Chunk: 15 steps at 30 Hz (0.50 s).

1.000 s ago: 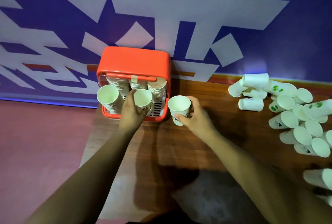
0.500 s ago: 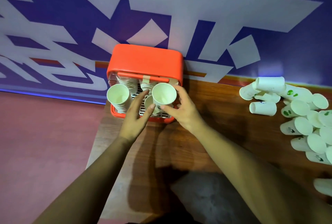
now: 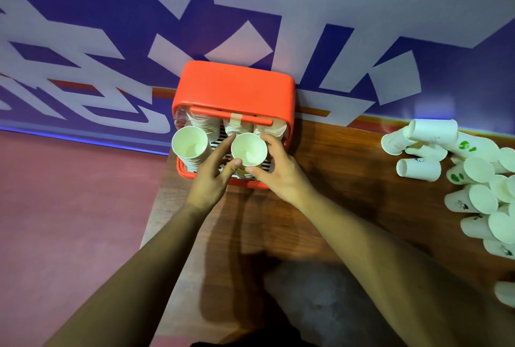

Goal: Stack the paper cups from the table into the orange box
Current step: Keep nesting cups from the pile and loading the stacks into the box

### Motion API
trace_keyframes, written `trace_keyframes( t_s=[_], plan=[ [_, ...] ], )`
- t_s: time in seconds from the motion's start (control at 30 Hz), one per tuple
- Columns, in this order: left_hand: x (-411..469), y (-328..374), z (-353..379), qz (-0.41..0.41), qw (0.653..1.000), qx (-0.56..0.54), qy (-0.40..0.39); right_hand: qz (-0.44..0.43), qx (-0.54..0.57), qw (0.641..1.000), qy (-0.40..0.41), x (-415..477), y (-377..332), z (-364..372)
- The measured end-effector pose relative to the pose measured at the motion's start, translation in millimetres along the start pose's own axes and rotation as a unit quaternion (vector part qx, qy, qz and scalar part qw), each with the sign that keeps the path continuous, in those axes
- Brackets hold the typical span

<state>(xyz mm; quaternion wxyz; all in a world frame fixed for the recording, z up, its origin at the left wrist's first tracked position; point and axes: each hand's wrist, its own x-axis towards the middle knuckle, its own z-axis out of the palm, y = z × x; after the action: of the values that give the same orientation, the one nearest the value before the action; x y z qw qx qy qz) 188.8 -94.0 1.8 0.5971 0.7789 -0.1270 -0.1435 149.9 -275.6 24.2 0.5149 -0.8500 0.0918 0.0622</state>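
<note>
Evidently light and easily crushed, the paper cup (image 3: 249, 149) was pinched softly at its sides by the left hand (image 3: 211, 181) and right hand (image 3: 282, 176) — over the orange box (image 3: 234, 90).

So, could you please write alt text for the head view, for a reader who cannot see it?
The left hand and right hand hold one upright paper cup over an orange box that holds cup stacks. The box stands on a wooden table against a blue-and-white wall; loose cups lie heaped at the right.

The left hand (image 3: 211, 179) and right hand (image 3: 281, 176) are bare; both forearms are uncovered as far as they show.
</note>
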Motion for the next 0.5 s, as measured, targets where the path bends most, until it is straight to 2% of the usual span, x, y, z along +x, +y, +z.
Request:
trace_keyframes(
  t_s=[0.27, 0.5],
  plan=[
    [3, -17, 0, -0.024, 0.995, 0.075, -0.059, 0.045, -0.008, 0.999, -0.008, 3, 19, 15],
    [-1, -20, 9, -0.017, 0.988, 0.156, -0.016, 0.066, -0.061, 0.996, -0.019, 1, 22, 12]
  ],
)
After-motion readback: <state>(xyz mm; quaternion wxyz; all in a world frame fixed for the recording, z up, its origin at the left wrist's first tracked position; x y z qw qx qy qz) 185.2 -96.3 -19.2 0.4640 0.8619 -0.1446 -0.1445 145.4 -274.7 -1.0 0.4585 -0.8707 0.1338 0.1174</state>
